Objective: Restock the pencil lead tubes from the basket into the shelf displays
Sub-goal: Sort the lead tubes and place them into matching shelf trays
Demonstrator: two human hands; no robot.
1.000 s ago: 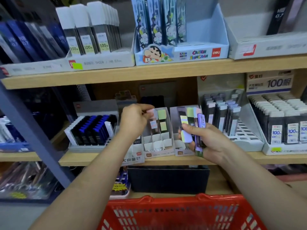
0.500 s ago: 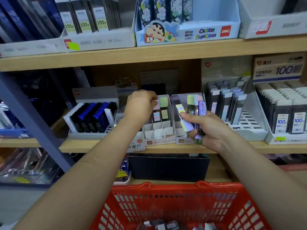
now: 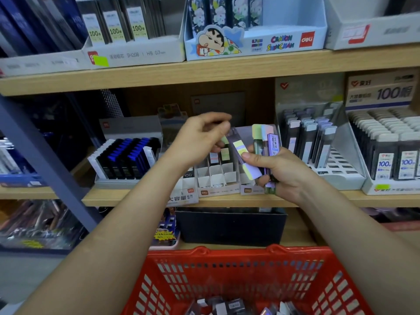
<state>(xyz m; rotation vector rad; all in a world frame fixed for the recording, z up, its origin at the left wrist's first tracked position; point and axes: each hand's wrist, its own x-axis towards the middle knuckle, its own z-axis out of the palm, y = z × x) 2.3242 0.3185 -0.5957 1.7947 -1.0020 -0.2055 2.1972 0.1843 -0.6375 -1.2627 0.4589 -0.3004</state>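
Pencil lead tubes (image 3: 264, 142): where were they at this entry?

— A bunch stood upright in the right hand (image 3: 281, 171), fingers wrapped round it and thumb pressing one tilted tube. It was held just in front of the divided display (image 3: 216, 178) on the middle shelf (image 3: 136, 197). More lay in the red basket (image 3: 227, 258) below.

— Change against half a second before?

— Noted: the left hand (image 3: 200, 139) had lifted off the display's slots and sat above them, near the bunch. Its fingers were loosely curled, with nothing seen in them, and somewhat blurred. Right grip unchanged.
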